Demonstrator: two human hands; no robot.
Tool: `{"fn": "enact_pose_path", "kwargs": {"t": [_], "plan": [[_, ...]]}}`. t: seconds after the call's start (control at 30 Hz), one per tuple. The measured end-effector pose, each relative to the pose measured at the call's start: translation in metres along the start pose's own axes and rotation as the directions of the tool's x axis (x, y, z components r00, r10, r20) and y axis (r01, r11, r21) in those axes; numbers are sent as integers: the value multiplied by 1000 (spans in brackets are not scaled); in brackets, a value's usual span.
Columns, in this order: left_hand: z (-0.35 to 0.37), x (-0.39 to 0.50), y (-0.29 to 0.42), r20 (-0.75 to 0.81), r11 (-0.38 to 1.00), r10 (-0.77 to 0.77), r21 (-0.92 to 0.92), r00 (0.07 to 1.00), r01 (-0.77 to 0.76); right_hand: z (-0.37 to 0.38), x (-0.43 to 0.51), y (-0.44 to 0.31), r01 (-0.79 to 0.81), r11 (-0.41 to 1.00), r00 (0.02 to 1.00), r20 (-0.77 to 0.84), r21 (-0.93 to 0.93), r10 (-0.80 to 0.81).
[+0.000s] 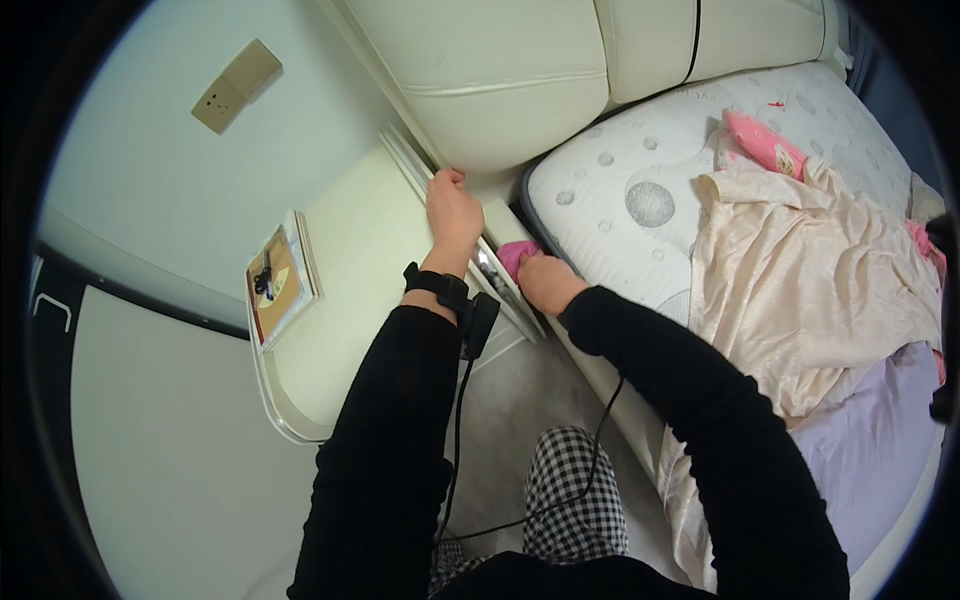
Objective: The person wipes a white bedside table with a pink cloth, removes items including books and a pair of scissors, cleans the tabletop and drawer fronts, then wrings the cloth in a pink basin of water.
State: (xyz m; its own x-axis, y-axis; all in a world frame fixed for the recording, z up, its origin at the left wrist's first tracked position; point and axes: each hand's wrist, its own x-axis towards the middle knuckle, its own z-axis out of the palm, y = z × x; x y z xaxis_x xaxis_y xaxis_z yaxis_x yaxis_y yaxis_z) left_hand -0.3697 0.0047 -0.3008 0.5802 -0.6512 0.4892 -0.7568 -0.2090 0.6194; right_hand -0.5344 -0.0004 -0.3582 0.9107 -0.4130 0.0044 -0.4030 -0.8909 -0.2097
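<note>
My left hand [454, 210] is at the bed-side edge of a cream bedside table [360, 225], close to the padded headboard. Its fingers curl away from me and are partly hidden, so whether they grip the edge is unclear. In my right hand [551, 283] is a bunched pink cloth [517, 256], in the narrow space between the table and the bed frame [501, 221]. Just left of the cloth, small objects [491, 271] show in a slot along the table's side; they are too small to name.
A bare white mattress [577, 176] lies right, with a cream satin cloth [795, 292], a lilac cloth [870, 435] and a pink item [765, 142] on it. Books [281, 289] topped by black-handled scissors [262, 280] sit on the table. A cable [459, 420] hangs from my left wrist.
</note>
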Motion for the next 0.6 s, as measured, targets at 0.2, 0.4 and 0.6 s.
{"fn": "enact_pose_path", "kwargs": {"t": [0.2,0.4,0.6], "plan": [[9,-1,12,-72,989,-135,54,988,139,16,37,8,-131,979,991,0,154,133],[0,-8,20,-135,991,-118,-80,984,108,15,109,16,-246,959,969,12,140,247],[1,-7,20,-159,992,-92,-102,983,76,7,152,29,-248,968,967,70,42,245]]}}
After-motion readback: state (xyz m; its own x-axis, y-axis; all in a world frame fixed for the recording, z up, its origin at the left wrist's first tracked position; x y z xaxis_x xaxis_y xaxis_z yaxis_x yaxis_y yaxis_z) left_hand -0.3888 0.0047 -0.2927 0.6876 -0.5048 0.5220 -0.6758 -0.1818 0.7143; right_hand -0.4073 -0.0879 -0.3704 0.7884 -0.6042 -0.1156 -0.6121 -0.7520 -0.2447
